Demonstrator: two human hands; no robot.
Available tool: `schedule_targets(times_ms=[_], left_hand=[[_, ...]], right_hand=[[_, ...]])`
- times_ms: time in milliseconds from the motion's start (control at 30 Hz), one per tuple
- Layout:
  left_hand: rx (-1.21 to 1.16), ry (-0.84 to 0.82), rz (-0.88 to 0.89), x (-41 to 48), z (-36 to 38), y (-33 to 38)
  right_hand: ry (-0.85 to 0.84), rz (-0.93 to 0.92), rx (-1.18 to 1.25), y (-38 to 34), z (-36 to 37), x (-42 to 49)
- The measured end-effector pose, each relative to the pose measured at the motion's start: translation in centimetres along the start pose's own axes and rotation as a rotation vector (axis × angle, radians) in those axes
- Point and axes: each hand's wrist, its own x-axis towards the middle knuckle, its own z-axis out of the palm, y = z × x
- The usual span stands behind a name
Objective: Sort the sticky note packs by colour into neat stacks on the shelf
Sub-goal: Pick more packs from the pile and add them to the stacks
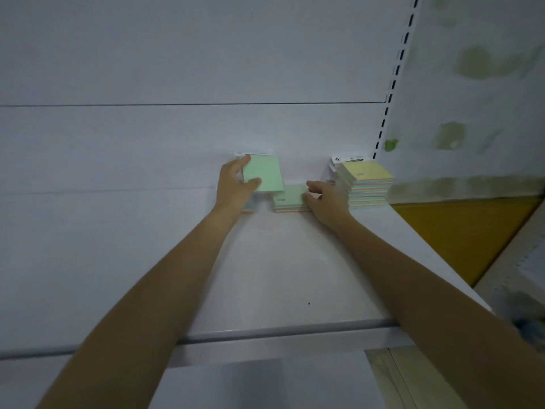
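Item 1: thin square pale-green sticky note pack, flat matte face, white printed header strip at far edge, tilted up toward the camera. Clasped by bare left hand: thumb across near lower corner of green face, fingertips over far upper-left corner. Raised clear of white shelf board, directly above whatever lay under that hand.

Item 2: low stack of sticky note packs with pale-green top sheet, side edges banded pink, yellow and blue, small printed mark on top face. Rested on shelf just right of the left-hand grip, partly beneath lower right corner of the lifted pack. Bare right hand set against its right side, fingers bent and spread, fingertips touching top right edge; no closure around anything seen, hand loose.

Item 3: taller stack of sticky note packs with pale-yellow top sheet, side edges banded in pastel colours, white header label with dark print at far edge, upper packs slightly askew. Stood just right of right hand, touching or nearly touching its back; contact not determinable.

Item 4: sliver of further pastel-edged pack beneath left hand and wrist, mostly hidden; colour of top not determinable.

All stacks positioned at rear of shelf, against white back panel, beyond both grips. Black-slotted white upright rose behind yellow-topped stack, up and right of right hand.
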Motion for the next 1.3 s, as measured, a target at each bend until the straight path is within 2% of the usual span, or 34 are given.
schedule_targets(times_ms=[167, 267, 433, 600, 700, 833, 1000, 1300], left_hand=[[-0.068, -0.08, -0.05, -0.5, 1.5, 0.6], [0.001, -0.163, -0.077, -0.9, 2.7, 0.8], [0.204, -0.269, -0.112, -0.9, 4.4, 0.6], [0.225, -0.271, -0.156, -0.5, 5.0, 0.8], [0.288, -0.257, -0.094, -0.6, 4.7, 1.2], [0.395, -0.143, 0.09, -0.8, 1.5, 2.0], [0.53, -0.094, 0.232, -1.6, -5.4, 0.6], [0.683, -0.106, 0.27, -3.5, -17.4, -3.0]], right_hand=[[0.1, -0.017, 0.15, 0.1, -0.4, -0.3], [0.104, -0.004, 0.214, 0.0, -0.6, -0.6], [0.05, -0.037, 0.192, -0.2, -0.7, -0.9], [0.039, -0.034, 0.195, -0.5, -0.8, -1.1], [0.093, -0.164, 0.111, -0.6, -0.8, -1.6], [0.147, -0.355, -0.06, -1.6, -0.8, -1.5], [0.109, -0.435, -0.167, -3.6, 0.5, -1.5], [0.1, -0.479, -0.183, -10.9, 5.5, -4.2]])
